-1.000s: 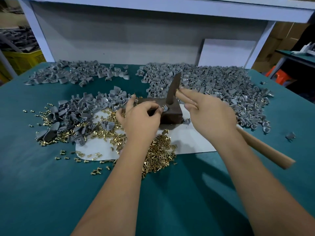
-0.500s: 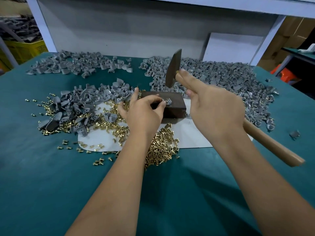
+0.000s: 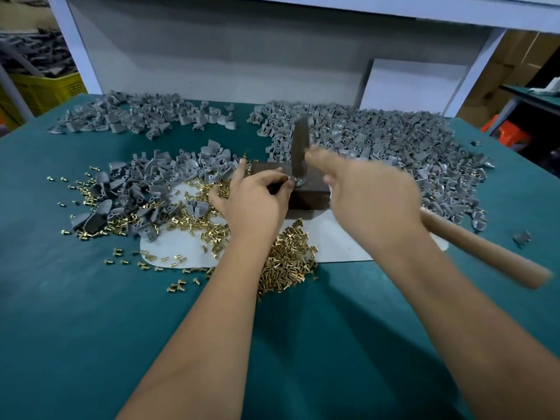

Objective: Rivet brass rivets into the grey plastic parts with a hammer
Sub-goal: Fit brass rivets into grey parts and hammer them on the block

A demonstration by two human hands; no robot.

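The right hand (image 3: pixel 372 204) is gripping the hammer (image 3: pixel 300 147) over the block (image 3: pixel 309 192); the left hand (image 3: pixel 257 204) is pinching a grey part (image 3: pixel 295 181) there.

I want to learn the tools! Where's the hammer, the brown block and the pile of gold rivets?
hammer (image 3: pixel 300 144): head view, on its dark metal head.
brown block (image 3: pixel 309 195): head view, on its front face.
gold rivets (image 3: pixel 288 262): head view, middle of the nearest heap.
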